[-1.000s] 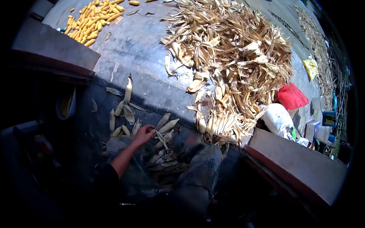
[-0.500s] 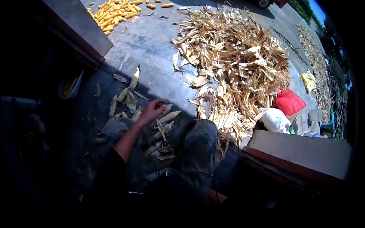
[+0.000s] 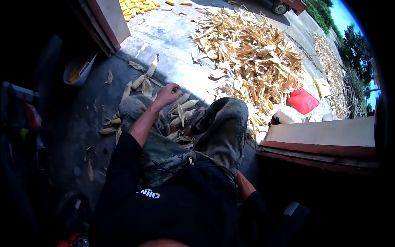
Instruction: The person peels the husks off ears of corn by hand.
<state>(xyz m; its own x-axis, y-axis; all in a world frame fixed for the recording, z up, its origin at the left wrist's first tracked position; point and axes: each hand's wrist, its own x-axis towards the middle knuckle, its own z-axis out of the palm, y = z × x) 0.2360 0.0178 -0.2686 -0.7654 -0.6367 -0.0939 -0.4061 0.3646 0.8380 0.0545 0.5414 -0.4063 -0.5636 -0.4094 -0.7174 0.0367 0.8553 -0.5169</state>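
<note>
My left hand (image 3: 168,94) hangs just beyond my left knee, above several unhusked corn ears (image 3: 186,106) lying between my feet. Its fingers are loosely bent, and I see nothing held in them. To the left of that hand, more ears in pale husks (image 3: 139,82) lie on the concrete floor. On the other side, only my right forearm (image 3: 245,187) shows beside my right thigh; the hand itself is hidden.
Dry husks (image 3: 251,61) form a large heap ahead on the right. Husked yellow cobs (image 3: 133,7) are piled at the far left. A white tub (image 3: 80,71) stands by the left doorpost. Near the right wall (image 3: 321,132) lie a red bag (image 3: 303,101) and a white sack (image 3: 289,115).
The view has tilted down and shows more of my lap and the right forearm. My left hand keeps its loosely bent pose near the knee.
</note>
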